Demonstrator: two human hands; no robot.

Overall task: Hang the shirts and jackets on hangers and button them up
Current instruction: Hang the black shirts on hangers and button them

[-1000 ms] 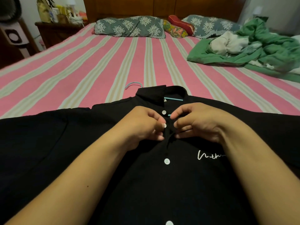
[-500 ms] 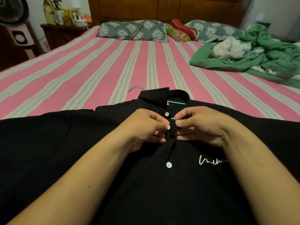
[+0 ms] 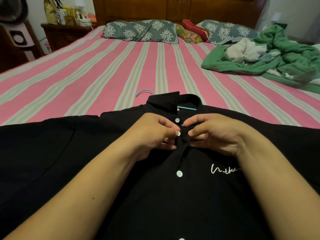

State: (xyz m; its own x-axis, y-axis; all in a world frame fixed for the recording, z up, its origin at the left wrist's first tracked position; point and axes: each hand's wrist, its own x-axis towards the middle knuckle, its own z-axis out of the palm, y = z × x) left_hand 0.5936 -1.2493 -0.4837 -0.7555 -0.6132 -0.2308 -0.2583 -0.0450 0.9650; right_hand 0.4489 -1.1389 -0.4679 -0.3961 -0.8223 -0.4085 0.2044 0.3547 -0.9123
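1. Buttoning in progress: shirt (image 3: 155, 196) is lying flat, front up, on the bed (image 3: 86, 75), hanger (image 3: 144, 91) hook sticking out past the collar.
2. Left hand (image 3: 152, 134) is pinching the second button (image 3: 178, 133) between thumb and forefinger; other fingers are curling under.
3. Right hand (image 3: 213, 134) is pinching the placket edge just beside that button, fingers pressing together.
4. Top button (image 3: 177, 120) is sitting undone, I think; third button (image 3: 179, 174) is looking fastened.
5. Risks: button slipping out of the pinch if the hole isn't held taut; plackets misaligning if the wrong hole gets used; pulling hard could be dragging the collar off the hanger.
6. Clothes pile (image 3: 268, 56) is waiting at the far right.
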